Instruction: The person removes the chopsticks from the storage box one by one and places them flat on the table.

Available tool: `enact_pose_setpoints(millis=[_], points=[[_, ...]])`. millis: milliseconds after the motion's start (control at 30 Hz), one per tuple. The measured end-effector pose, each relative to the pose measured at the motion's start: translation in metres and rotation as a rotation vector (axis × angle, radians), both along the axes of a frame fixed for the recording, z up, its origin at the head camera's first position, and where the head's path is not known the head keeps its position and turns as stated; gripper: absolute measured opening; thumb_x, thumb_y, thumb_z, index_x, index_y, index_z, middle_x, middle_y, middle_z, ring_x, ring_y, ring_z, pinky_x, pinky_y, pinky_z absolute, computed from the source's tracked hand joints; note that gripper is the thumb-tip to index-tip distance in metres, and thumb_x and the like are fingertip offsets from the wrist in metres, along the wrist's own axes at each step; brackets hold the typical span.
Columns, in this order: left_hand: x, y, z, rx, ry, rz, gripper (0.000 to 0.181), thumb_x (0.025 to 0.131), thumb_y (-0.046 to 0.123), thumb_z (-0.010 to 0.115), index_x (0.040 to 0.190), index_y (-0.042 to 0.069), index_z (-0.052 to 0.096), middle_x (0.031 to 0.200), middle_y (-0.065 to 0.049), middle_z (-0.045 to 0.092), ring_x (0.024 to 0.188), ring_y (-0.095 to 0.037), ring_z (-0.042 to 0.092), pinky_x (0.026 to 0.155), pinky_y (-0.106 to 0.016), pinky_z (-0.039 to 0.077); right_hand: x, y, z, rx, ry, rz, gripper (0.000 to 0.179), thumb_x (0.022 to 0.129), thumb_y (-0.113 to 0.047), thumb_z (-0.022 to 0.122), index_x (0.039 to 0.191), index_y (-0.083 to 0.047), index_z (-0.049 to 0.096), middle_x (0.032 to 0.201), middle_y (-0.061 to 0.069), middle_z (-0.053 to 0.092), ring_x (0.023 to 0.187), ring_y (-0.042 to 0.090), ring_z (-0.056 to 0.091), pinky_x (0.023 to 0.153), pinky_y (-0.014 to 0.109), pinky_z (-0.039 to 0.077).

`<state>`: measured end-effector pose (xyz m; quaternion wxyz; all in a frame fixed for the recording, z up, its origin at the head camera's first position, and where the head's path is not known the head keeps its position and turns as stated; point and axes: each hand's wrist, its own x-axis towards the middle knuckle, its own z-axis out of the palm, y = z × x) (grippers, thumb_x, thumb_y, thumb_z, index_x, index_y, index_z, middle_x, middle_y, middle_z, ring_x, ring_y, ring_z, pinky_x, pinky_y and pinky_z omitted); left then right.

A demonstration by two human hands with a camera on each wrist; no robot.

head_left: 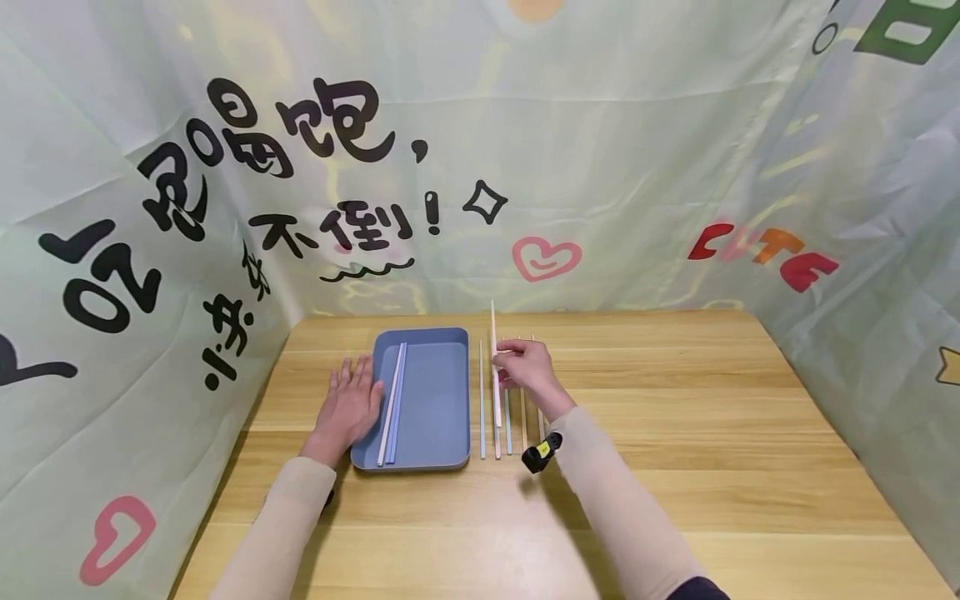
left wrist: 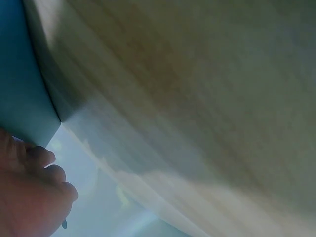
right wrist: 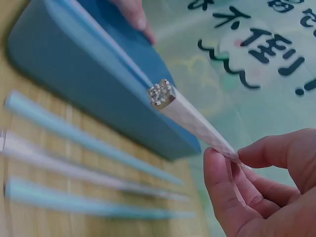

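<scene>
My right hand (head_left: pixel 527 367) pinches a white-pink chopstick (head_left: pixel 497 408) between thumb and fingers, raised above the table beside the tray. A glittery square end shows on this chopstick (right wrist: pixel 195 121) in the right wrist view. My left hand (head_left: pixel 343 412) rests at the left rim of a blue tray (head_left: pixel 435 400), fingers extended. Inside the tray lie a pale pink chopstick (head_left: pixel 387 417) and bluish-lilac ones (head_left: pixel 397 408) on the left side. Right of the tray, several chopsticks lie roughly parallel, including a light blue one (head_left: pixel 482 408); my right hand partly hides the others.
A wooden table (head_left: pixel 675 433) extends to the right and in front of the tray. Printed fabric (head_left: pixel 637 167) hangs behind the table and along both sides. A black camera (head_left: pixel 542 452) sits on my right wrist, above the table.
</scene>
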<state>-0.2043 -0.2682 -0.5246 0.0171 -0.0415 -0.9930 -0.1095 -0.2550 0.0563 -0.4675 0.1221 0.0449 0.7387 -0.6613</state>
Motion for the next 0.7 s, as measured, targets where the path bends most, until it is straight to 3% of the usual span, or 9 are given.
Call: enact_pose_setpoints(millis=[167, 700], points=[[0.000, -0.002, 0.000, 0.002, 0.002, 0.002, 0.064, 0.116, 0.034, 0.028, 0.166, -0.005, 0.018, 0.172, -0.026, 0.023, 0.160, -0.052, 0.013, 0.130, -0.067, 0.010, -0.002, 0.021, -0.008, 0.007, -0.006, -0.026, 0.042, 0.094, -0.001, 0.065, 0.136, 0.005, 0.066, 0.117, 0.029, 0.073, 0.070, 0.018, 0.071, 0.069, 0.035, 0.066], [-0.001, -0.001, 0.001, 0.013, -0.025, 0.008, 0.065, 0.116, 0.034, 0.026, 0.167, -0.004, 0.014, 0.174, -0.025, 0.019, 0.161, -0.052, 0.011, 0.130, -0.067, 0.007, 0.000, 0.059, -0.026, 0.070, -0.037, -0.080, 0.045, 0.094, 0.001, 0.063, 0.139, 0.007, 0.063, 0.121, 0.031, 0.071, 0.076, 0.022, 0.073, 0.067, 0.031, 0.066]])
